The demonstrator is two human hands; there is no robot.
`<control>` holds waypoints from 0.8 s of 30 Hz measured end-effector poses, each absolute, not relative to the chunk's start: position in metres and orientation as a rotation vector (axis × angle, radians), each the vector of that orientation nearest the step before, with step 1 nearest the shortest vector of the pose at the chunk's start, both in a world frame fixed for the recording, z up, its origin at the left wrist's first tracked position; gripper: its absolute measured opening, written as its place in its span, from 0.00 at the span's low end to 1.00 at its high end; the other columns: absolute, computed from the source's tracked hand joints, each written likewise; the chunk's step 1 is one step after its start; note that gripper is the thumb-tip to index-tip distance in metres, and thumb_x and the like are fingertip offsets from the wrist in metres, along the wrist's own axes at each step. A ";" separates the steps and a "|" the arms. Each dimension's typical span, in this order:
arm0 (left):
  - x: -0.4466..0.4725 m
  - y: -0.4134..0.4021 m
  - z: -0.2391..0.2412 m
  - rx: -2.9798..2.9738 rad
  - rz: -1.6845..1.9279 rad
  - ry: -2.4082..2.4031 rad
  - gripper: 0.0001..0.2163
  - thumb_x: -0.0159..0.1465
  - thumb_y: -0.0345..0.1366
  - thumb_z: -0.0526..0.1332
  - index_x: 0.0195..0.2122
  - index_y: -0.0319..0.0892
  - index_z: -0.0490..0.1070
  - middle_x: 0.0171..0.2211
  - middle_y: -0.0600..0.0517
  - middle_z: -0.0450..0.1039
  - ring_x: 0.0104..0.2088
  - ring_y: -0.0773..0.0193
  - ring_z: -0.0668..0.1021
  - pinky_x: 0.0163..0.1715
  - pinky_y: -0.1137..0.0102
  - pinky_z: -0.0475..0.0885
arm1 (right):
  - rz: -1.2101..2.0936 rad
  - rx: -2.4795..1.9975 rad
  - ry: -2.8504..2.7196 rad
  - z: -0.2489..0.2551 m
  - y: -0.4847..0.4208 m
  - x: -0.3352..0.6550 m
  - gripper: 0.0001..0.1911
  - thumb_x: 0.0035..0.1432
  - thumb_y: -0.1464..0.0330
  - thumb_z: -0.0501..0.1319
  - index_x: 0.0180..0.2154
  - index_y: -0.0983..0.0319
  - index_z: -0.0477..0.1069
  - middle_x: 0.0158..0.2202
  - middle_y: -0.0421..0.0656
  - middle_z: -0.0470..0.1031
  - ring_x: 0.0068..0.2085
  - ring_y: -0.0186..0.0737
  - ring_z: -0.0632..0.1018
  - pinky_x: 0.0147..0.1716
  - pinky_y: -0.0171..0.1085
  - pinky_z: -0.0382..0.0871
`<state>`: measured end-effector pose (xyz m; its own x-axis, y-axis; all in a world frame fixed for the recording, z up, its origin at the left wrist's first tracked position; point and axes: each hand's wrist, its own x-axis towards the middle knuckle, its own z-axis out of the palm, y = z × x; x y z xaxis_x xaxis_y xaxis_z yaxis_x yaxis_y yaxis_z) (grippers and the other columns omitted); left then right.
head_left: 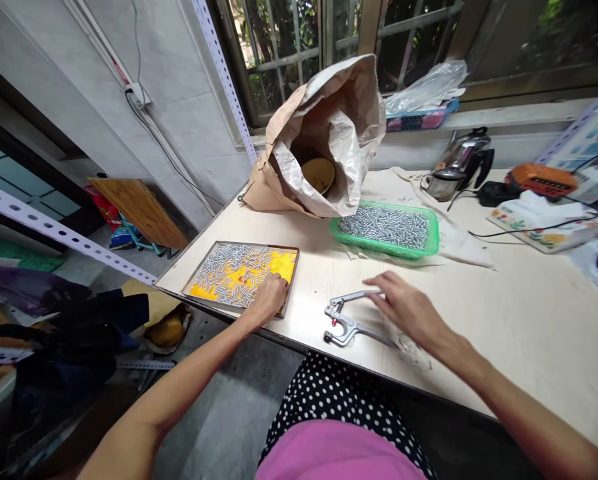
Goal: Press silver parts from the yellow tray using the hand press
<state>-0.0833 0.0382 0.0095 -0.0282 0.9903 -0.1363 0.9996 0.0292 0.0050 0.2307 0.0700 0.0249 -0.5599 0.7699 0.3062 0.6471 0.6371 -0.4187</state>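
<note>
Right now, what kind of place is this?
Probably a small home workshop: a green tray heaped with small metal parts, pliers on the table, slotted metal shelf rails alongside.

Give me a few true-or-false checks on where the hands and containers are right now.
1. The left hand rests in the yellow tray of small metal pieces. True.
2. The right hand grips the green basket. False: its fingers are at the metal pliers lying on the table.
3. The green basket is empty. False: it is full of small metal pieces.
4. The paper sack lies open behind the basket. True.
</note>
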 end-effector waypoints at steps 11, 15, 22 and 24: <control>-0.066 0.026 0.029 2.044 0.329 2.097 0.09 0.64 0.31 0.58 0.37 0.36 0.79 0.36 0.43 0.78 0.40 0.57 0.78 0.42 0.67 0.70 | 0.434 -1.501 -2.577 -0.010 0.004 0.222 0.10 0.66 0.69 0.53 0.44 0.61 0.73 0.41 0.46 0.72 0.39 0.40 0.76 0.33 0.36 0.67; -0.025 0.005 0.029 1.575 0.531 1.780 0.08 0.61 0.35 0.61 0.33 0.38 0.78 0.23 0.53 0.74 0.24 0.68 0.74 0.27 0.74 0.68 | 0.304 -1.568 -2.588 -0.014 0.003 0.218 0.10 0.66 0.73 0.52 0.39 0.62 0.73 0.38 0.45 0.73 0.37 0.39 0.75 0.30 0.36 0.61; 0.007 -0.003 0.002 1.154 0.598 1.654 0.09 0.58 0.39 0.63 0.30 0.37 0.75 0.16 0.59 0.65 0.15 0.74 0.63 0.16 0.77 0.55 | -0.017 -1.360 -2.518 -0.026 -0.004 0.224 0.08 0.64 0.77 0.54 0.35 0.62 0.71 0.33 0.43 0.72 0.34 0.39 0.70 0.32 0.38 0.55; 0.010 -0.004 -0.002 1.149 0.607 1.666 0.10 0.58 0.40 0.63 0.30 0.37 0.75 0.15 0.59 0.65 0.15 0.74 0.63 0.16 0.77 0.55 | -0.067 -1.308 -2.518 -0.026 -0.004 0.226 0.08 0.64 0.77 0.55 0.35 0.62 0.70 0.33 0.43 0.72 0.34 0.39 0.70 0.32 0.38 0.55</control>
